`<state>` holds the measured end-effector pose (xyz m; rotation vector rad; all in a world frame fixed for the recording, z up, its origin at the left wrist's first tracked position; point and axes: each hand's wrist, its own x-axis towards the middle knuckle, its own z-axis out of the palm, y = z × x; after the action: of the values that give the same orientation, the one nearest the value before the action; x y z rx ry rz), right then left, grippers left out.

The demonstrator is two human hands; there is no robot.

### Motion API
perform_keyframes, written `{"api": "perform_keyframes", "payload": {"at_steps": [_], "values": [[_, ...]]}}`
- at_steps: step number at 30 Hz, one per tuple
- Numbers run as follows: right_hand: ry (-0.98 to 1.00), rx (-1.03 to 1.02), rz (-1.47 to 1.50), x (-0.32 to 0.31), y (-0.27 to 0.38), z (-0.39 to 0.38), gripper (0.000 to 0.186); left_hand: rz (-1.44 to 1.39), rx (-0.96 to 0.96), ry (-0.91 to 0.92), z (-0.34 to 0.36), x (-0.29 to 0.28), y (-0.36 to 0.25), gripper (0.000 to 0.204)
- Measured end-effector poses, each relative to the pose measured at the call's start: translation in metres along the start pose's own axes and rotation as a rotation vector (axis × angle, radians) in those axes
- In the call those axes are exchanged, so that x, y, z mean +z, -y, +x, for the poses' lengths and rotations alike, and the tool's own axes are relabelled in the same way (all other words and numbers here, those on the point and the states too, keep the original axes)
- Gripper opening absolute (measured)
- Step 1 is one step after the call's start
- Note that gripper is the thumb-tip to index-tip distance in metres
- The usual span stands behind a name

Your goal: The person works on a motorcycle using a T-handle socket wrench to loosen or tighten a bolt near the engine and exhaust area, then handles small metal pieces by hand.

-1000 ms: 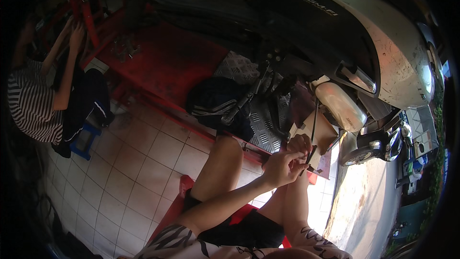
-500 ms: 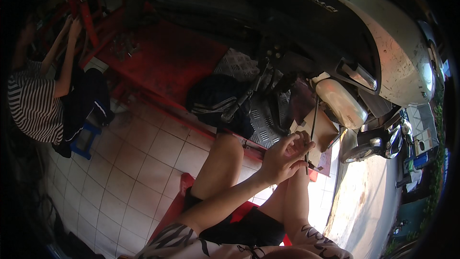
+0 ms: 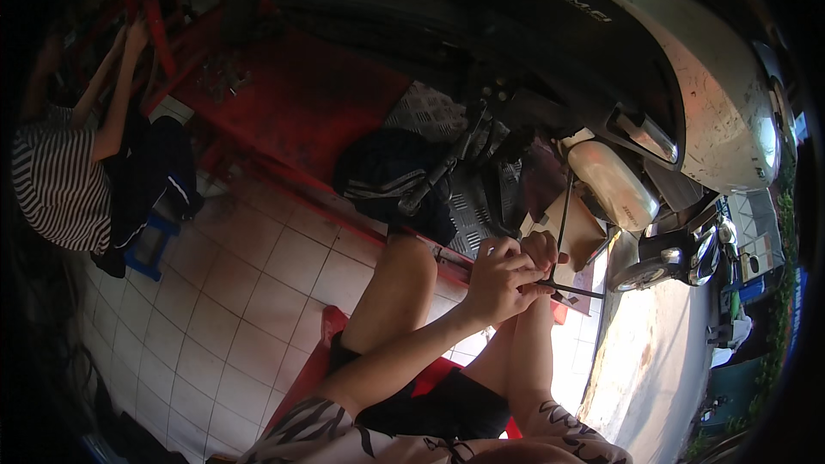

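My hands meet in front of my right knee. A dark T-handle wrench [image 3: 565, 215] is between them, its thin shaft pointing up toward the scooter's muffler [image 3: 612, 185] and its crossbar sticking out to the right. My left hand [image 3: 497, 282] has its fingers curled on the crossbar's near end. Behind it, partly covered, my right hand [image 3: 540, 249] closes around the wrench near the joint. A cardboard box [image 3: 587, 232] lies just beyond my hands, below the muffler. Overhead stands the scooter [image 3: 705, 77], with a dark and silver body.
A red lift platform [image 3: 292, 103] with tread plate runs under the scooter. Dark striped cloth [image 3: 391, 185] lies on it beside several small metal parts [image 3: 223, 77]. At left, a person in a striped shirt [image 3: 64, 180] sits on a blue stool [image 3: 153, 245]. Other motorbikes [image 3: 657, 266] stand right.
My right hand has come up into view beside the left and grips the wrench too. The wrench has turned, so its crossbar now points right. At left, the person has shifted slightly.
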<state>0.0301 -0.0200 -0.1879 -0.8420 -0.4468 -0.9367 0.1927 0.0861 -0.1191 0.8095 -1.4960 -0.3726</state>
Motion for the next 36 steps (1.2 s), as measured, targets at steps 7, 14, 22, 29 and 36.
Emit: {"api": "perform_keyframes", "payload": {"at_steps": [7,14,22,29,36], "values": [[-0.203,-0.049,-0.07,0.014,0.001,-0.003,0.028,-0.043,-0.054,0.09,-0.004,0.006,-0.001,0.02],[-0.136,-0.02,-0.111,0.033,-0.004,0.008,0.028,-0.06,0.032,0.136,-0.009,0.012,-0.001,0.015],[-0.074,-0.017,-0.124,0.026,-0.003,0.005,0.028,-0.094,-0.132,-0.11,0.003,-0.003,-0.007,0.063],[0.086,-0.036,-0.174,0.016,-0.005,0.016,0.025,0.211,0.028,-0.142,0.0,-0.009,-0.002,0.043],[-0.165,-0.014,-0.149,0.044,-0.013,0.013,0.025,0.034,-0.045,0.176,-0.017,0.013,-0.006,0.027]]}}
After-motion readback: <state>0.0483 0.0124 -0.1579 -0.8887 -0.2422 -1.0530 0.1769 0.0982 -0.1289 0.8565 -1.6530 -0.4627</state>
